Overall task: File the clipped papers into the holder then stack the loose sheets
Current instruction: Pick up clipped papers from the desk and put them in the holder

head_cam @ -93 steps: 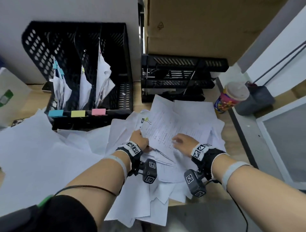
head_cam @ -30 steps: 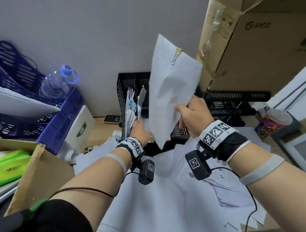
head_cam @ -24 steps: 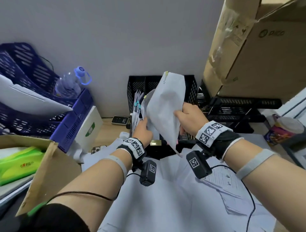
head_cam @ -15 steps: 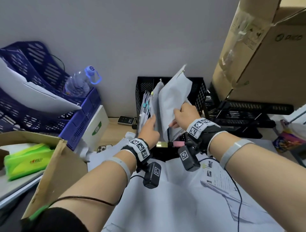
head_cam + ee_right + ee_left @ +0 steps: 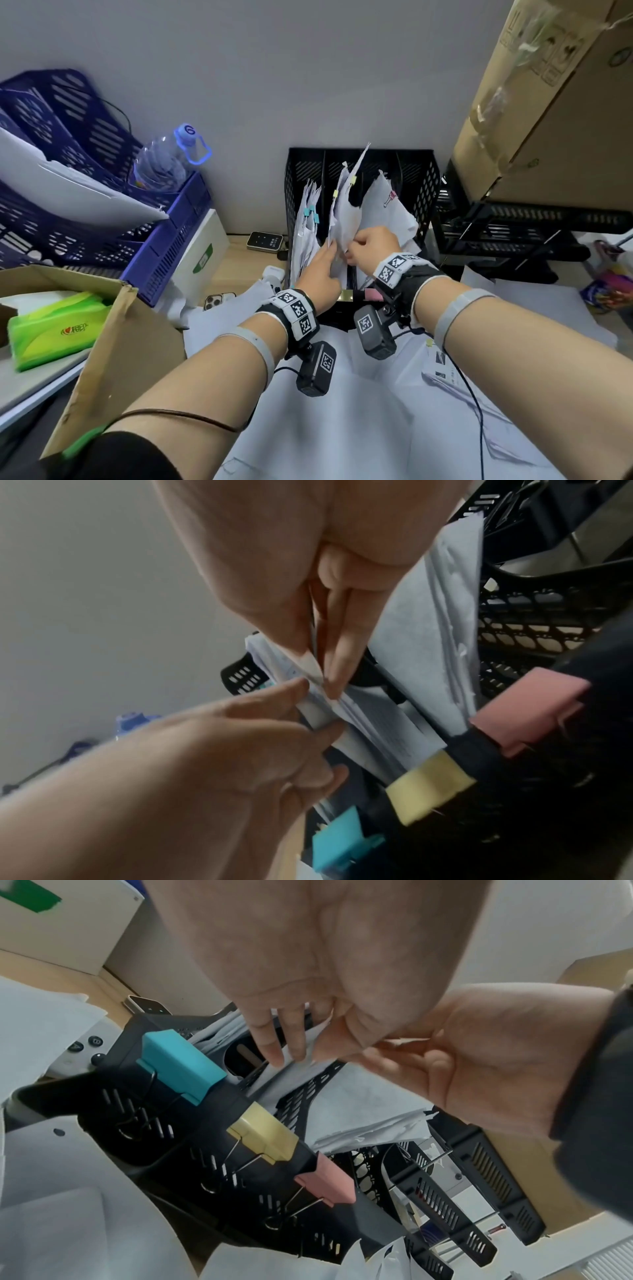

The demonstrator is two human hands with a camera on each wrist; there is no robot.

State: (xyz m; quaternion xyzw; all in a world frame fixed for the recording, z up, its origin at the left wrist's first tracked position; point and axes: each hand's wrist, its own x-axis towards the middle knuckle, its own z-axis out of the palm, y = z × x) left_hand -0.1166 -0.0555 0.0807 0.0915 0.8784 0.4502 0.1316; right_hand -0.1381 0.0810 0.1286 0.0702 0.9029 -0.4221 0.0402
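The black file holder (image 5: pixel 423 178) stands against the wall with blue (image 5: pixel 181 1064), yellow (image 5: pixel 263 1134) and pink (image 5: pixel 325 1185) binder clips on its front lip. The clipped papers (image 5: pixel 346 212), carrying a yellow clip (image 5: pixel 352 181), stand upright in the middle slot. My right hand (image 5: pixel 366 243) pinches their near edge (image 5: pixel 316 669) between thumb and forefinger. My left hand (image 5: pixel 322 263) reaches in from the left, and its fingers (image 5: pixel 270 1042) and thumb hold the same edge. Other clipped bundles fill the left and right slots. Loose sheets (image 5: pixel 342 411) cover the desk under my forearms.
Blue crates (image 5: pixel 102 205) and a water bottle (image 5: pixel 164 164) stand at the left. An open carton with a green packet (image 5: pixel 51 329) is at the near left. A black tray stack (image 5: pixel 513 233) under a big cardboard box (image 5: pixel 548 102) is on the right. A phone (image 5: pixel 214 301) lies by the holder.
The yellow-clipped papers have come down from in front of me into the holder's middle slot. My right hand has sunk with them, and my left hand has stayed at the slot.
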